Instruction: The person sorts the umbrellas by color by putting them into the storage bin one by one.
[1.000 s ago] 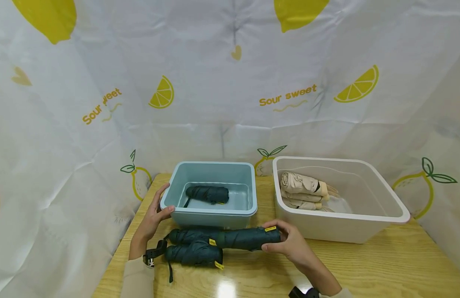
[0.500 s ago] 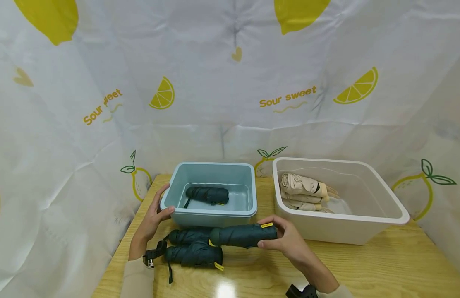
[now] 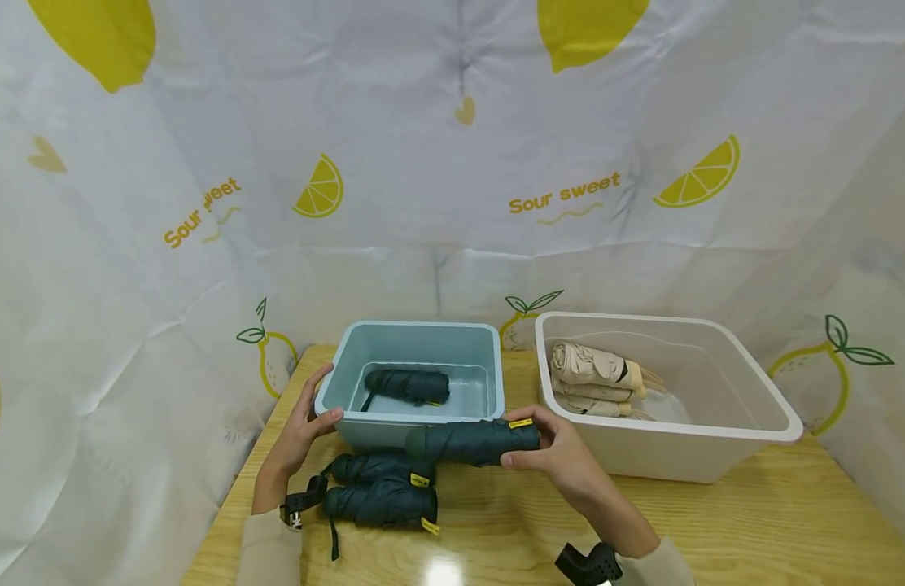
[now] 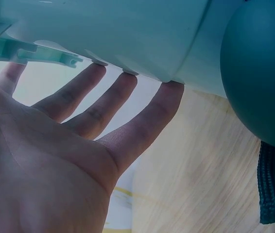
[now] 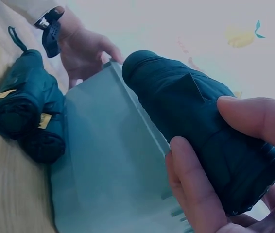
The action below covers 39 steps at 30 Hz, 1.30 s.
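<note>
My right hand (image 3: 551, 448) holds a folded dark green umbrella (image 3: 460, 443) by its lower end, raised level with the front wall of the light blue bin (image 3: 423, 415). Thumb and fingers lie on opposite sides of this umbrella in the right wrist view. At the bin's left front corner, my left hand (image 3: 301, 427) rests with its thumb on the rim; the left wrist view shows its fingers (image 4: 147, 119) extended, tips against the bin. Inside lies another dark green umbrella (image 3: 408, 385). Two more, a rear umbrella (image 3: 372, 467) and a front umbrella (image 3: 379, 503), lie before the bin.
A larger white bin (image 3: 672, 443) stands to the right, with several rolled beige umbrellas (image 3: 592, 366) at its left end. Both bins stand on a wooden table (image 3: 526, 537). A lemon-print curtain (image 3: 423, 203) hangs behind and along the sides.
The right hand has raised the umbrella off the others and moved it slightly left, up to the blue bin's front wall. The left hand has stayed at the bin's corner.
</note>
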Available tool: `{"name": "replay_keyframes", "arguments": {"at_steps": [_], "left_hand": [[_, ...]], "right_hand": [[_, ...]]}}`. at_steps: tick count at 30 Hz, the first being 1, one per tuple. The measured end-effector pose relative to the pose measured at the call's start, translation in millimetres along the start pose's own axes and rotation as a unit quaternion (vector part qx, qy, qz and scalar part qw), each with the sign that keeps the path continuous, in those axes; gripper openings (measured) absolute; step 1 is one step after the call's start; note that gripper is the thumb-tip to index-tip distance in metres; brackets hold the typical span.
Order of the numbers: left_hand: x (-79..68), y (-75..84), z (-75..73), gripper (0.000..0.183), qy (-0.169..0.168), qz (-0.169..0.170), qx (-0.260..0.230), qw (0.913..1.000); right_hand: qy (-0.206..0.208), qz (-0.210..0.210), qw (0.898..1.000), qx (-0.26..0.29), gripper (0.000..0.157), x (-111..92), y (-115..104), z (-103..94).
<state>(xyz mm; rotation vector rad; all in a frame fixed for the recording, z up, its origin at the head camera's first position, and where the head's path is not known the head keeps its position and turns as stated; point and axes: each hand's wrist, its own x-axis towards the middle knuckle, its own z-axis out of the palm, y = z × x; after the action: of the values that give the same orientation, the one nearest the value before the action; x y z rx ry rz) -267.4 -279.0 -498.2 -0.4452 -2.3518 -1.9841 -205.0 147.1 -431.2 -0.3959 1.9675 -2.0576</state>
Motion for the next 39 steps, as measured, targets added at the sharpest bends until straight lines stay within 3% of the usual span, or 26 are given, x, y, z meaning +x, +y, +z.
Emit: {"name": "replay_keyframes", "arguments": {"at_steps": [19,39], "left_hand": [[0.2,-1.5,-2.0,0.076,-0.008,0.0,-0.003,1.0],[-1.3,2.5,0.4,0.077,-0.006,-0.004,-0.009,0.9999]], "right_hand": [[0.043,0.021,0.999,-0.002,0.059,27.2,-23.1,13.9],[0.038,0.025,0.999,0.022,0.059,55.3,-35.6,19.3]]}}
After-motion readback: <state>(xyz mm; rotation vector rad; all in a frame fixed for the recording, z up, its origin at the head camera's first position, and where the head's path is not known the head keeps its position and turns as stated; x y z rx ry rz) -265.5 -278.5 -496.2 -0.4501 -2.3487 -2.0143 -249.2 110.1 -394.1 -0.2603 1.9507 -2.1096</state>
